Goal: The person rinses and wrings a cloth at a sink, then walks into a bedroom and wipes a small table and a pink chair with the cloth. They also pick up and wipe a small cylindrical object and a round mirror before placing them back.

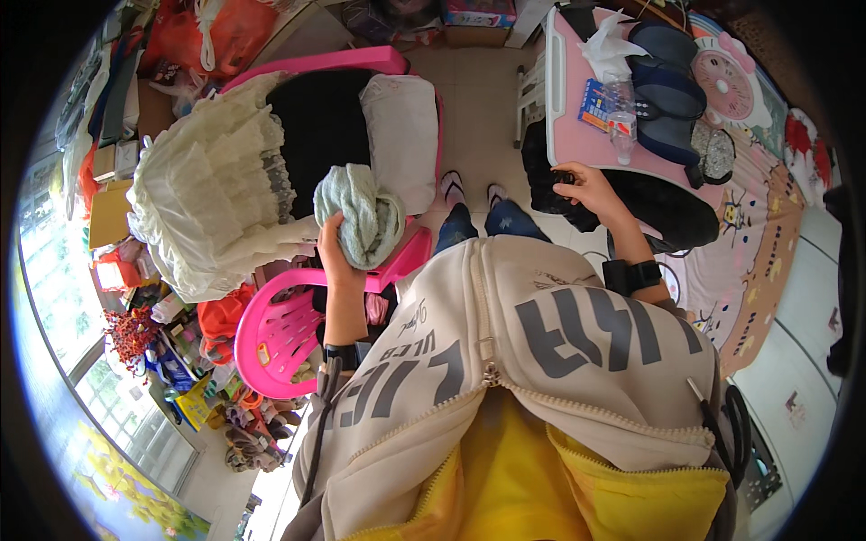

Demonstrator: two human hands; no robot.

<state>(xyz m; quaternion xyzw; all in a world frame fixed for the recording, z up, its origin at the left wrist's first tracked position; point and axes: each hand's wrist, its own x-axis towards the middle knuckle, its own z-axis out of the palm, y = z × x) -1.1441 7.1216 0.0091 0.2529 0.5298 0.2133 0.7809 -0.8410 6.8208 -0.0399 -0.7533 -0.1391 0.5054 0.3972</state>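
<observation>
Bag (239, 38) of red plastic (contents hidden) lies far left; nearer, ruffled cream lace (209, 185). Over the pink chair, the left hand (336, 257), half curled, grips a soft pale-green knit bundle (365, 216). The right hand (588, 189) pinches something small and black (563, 178) beside the tabletop (577, 135).

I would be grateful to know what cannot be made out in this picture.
Head view: several fingers of the left hand, hidden by the pale green knitted bundle.
Head view: what the black item in the right hand is; small and partly covered by that hand.
Head view: the outer side of the window, cut off by the dark fisheye edge.
</observation>
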